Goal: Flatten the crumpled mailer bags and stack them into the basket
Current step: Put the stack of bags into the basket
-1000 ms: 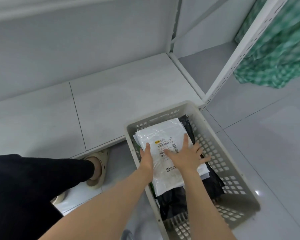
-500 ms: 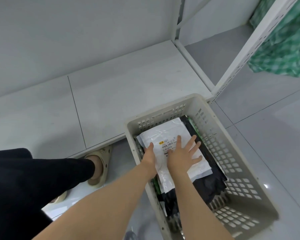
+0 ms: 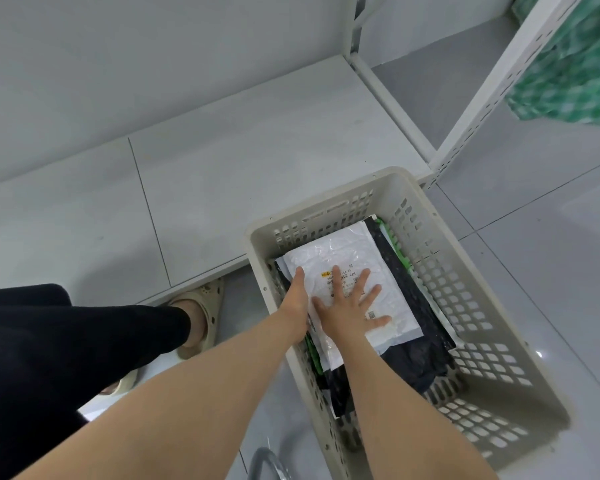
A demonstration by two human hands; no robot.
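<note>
Both on mailer bag (image 3: 340,249): right hand (image 3: 347,308) splayed flat, left hand (image 3: 297,299) edgewise.

Basket (image 3: 448,271) is set on the floor (image 3: 551,244), right of and nearer than the shelf board (image 3: 239,185). A mailer bag stack (image 3: 418,355) is laid in it, top mailer bag (image 3: 343,251) uppermost. Left hand (image 3: 297,299) is placed at that bag's left edge, right hand (image 3: 347,308) flat on it. Foot (image 3: 200,306) is seen left of the basket.

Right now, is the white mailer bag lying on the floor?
No, the white mailer bag lies inside the perforated basket.
</note>
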